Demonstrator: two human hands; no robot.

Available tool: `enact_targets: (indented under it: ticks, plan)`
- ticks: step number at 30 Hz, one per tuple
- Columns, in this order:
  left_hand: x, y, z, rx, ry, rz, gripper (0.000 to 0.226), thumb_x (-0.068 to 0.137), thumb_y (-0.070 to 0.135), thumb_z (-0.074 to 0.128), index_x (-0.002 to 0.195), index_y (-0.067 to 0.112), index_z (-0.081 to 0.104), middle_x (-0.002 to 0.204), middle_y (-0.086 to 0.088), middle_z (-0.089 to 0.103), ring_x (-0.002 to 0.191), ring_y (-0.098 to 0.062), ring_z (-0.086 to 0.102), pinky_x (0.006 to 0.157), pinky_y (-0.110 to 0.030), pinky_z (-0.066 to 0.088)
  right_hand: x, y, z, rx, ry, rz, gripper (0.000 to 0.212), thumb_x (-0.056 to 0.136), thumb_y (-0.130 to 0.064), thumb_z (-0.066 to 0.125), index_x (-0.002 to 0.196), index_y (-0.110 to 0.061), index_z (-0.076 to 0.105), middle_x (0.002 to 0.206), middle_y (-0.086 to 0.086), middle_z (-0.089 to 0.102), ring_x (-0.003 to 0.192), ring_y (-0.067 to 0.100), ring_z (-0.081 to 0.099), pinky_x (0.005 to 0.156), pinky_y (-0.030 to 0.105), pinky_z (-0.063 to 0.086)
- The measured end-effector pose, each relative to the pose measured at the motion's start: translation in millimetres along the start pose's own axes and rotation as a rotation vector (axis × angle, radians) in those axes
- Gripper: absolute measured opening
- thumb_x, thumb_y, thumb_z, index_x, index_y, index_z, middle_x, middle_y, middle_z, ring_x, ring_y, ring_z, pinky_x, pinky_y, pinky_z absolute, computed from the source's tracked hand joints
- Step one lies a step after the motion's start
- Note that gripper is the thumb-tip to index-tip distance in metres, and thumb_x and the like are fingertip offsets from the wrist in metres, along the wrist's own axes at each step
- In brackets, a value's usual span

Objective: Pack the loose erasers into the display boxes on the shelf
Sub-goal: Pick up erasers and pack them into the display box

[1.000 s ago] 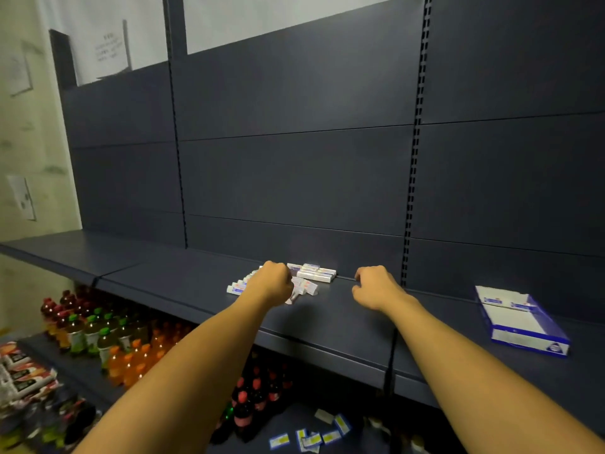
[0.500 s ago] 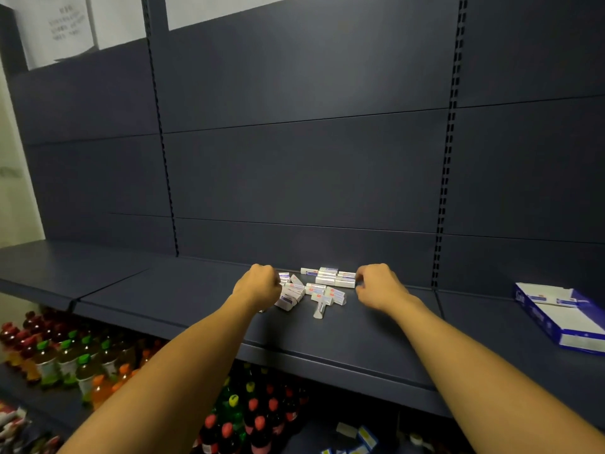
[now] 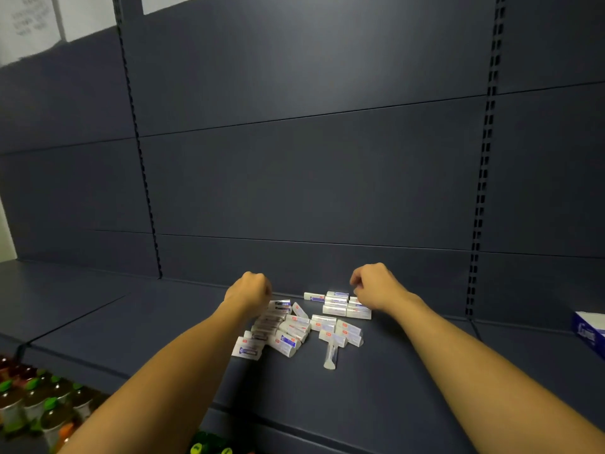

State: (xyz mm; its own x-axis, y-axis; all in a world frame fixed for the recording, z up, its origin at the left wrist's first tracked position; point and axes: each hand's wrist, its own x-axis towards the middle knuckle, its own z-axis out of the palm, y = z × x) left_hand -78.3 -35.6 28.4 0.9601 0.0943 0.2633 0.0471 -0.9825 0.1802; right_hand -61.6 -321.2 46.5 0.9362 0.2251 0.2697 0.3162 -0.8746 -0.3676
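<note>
Several loose white erasers with blue and red labels lie in a heap (image 3: 294,329) on the dark shelf (image 3: 131,322). A small neat stack of erasers (image 3: 340,304) sits at the heap's back right. My left hand (image 3: 249,290) hovers over the heap's left end with its fingers curled, and nothing shows in it. My right hand (image 3: 373,286) is curled over the right side of the stack; its fingertips are hidden. One eraser (image 3: 330,355) lies apart at the front. A blue and white display box (image 3: 589,332) is cut off at the right edge.
The shelf's dark back panel rises just behind the erasers. On the lower shelf at bottom left stand several drink bottles (image 3: 32,401) with green caps. Bare shelf stretches left of the heap and between the heap and the display box.
The scattered erasers have been pushed together into one tighter heap between my hands. Both hands have risen slightly off it, and the view has closed in, leaving the box at the right edge.
</note>
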Motion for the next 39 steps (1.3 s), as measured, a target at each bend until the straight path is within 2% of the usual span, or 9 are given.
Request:
enact_targets:
  ticks: [5, 7, 9, 12, 17, 23, 27, 34, 39]
  plan:
    - [39.0, -17.4, 20.7, -0.005, 0.017, 0.04, 0.024, 0.084, 0.004, 0.055, 0.072, 0.017, 0.071, 0.084, -0.007, 0.073, 0.078, -0.029, 0.07, 0.064, -0.041, 0.059, 22.2, 7.1, 20.1, -0.013, -0.039, -0.008, 0.031, 0.088, -0.005, 0.055, 0.109, -0.02, 0.072, 0.113, 0.004, 0.066, 0.098, 0.024, 0.064, 0.087, 0.037, 0.057]
    - [49.7, -17.4, 25.9, -0.015, 0.0, 0.084, 0.019, 0.088, 0.009, 0.062, 0.082, 0.019, 0.077, 0.089, -0.002, 0.074, 0.082, -0.026, 0.07, 0.07, -0.041, 0.061, 29.0, 8.6, 26.3, -0.032, -0.051, -0.001, 0.03, 0.088, -0.005, 0.055, 0.106, -0.022, 0.072, 0.11, 0.003, 0.066, 0.094, 0.023, 0.064, 0.085, 0.037, 0.058]
    - [60.2, -16.5, 29.8, -0.024, -0.039, 0.119, 0.013, 0.09, 0.017, 0.068, 0.094, 0.021, 0.08, 0.093, 0.001, 0.074, 0.084, -0.022, 0.069, 0.077, -0.039, 0.061, 36.1, 9.1, 30.6, -0.036, -0.05, 0.002, 0.029, 0.089, -0.005, 0.054, 0.106, -0.021, 0.071, 0.11, 0.002, 0.065, 0.094, 0.023, 0.064, 0.085, 0.037, 0.058]
    - [75.7, -15.7, 36.5, -0.011, -0.164, 0.193, 0.013, 0.088, 0.025, 0.075, 0.1, 0.023, 0.08, 0.1, 0.002, 0.075, 0.091, -0.019, 0.069, 0.085, -0.038, 0.06, 46.8, 9.4, 33.6, -0.044, -0.054, 0.01, 0.028, 0.091, -0.005, 0.056, 0.109, -0.02, 0.071, 0.11, 0.001, 0.065, 0.095, 0.021, 0.063, 0.086, 0.035, 0.057]
    - [93.8, -19.5, 39.6, -0.005, -0.25, 0.321, 0.015, 0.091, 0.018, 0.074, 0.105, 0.017, 0.08, 0.107, 0.001, 0.076, 0.1, -0.013, 0.067, 0.094, -0.028, 0.053, 62.6, 2.6, 40.6, -0.053, -0.052, 0.04, 0.03, 0.089, -0.002, 0.058, 0.107, -0.02, 0.073, 0.108, 0.002, 0.066, 0.094, 0.021, 0.064, 0.086, 0.035, 0.057]
    - [101.3, -28.0, 38.1, -0.005, -0.295, 0.434, 0.019, 0.091, 0.023, 0.067, 0.105, 0.02, 0.08, 0.106, 0.004, 0.077, 0.097, -0.011, 0.067, 0.092, -0.029, 0.054, 77.5, -19.7, 65.3, -0.066, -0.071, 0.04, 0.027, 0.091, -0.005, 0.061, 0.109, -0.019, 0.074, 0.106, 0.003, 0.068, 0.093, 0.022, 0.065, 0.087, 0.037, 0.057]
    - [105.9, -40.6, 36.1, 0.01, -0.336, 0.51, 0.018, 0.089, 0.022, 0.073, 0.105, 0.02, 0.08, 0.104, 0.003, 0.077, 0.094, -0.012, 0.068, 0.09, -0.032, 0.055, 84.4, -33.3, 80.5, -0.075, -0.085, 0.038, 0.025, 0.092, -0.011, 0.068, 0.116, -0.017, 0.073, 0.107, 0.003, 0.069, 0.094, 0.021, 0.065, 0.088, 0.035, 0.057]
    - [113.8, -67.1, 13.5, -0.141, -0.203, 0.382, 0.02, 0.081, 0.014, 0.082, 0.101, 0.017, 0.082, 0.094, -0.002, 0.078, 0.081, -0.009, 0.066, 0.078, -0.021, 0.051, 90.6, -51.3, 86.2, -0.095, -0.085, 0.066, 0.028, 0.089, -0.022, 0.075, 0.116, -0.017, 0.073, 0.108, 0.003, 0.068, 0.095, 0.021, 0.064, 0.086, 0.033, 0.055]
    - [111.4, -89.1, -10.4, -0.173, -0.156, 0.335, 0.019, 0.082, 0.018, 0.08, 0.101, 0.019, 0.082, 0.095, 0.002, 0.078, 0.089, -0.008, 0.067, 0.077, -0.017, 0.044, 88.3, -64.8, 95.4, -0.162, -0.109, 0.117, 0.02, 0.09, -0.025, 0.075, 0.108, -0.016, 0.071, 0.106, 0.006, 0.067, 0.093, 0.024, 0.065, 0.085, 0.037, 0.057]
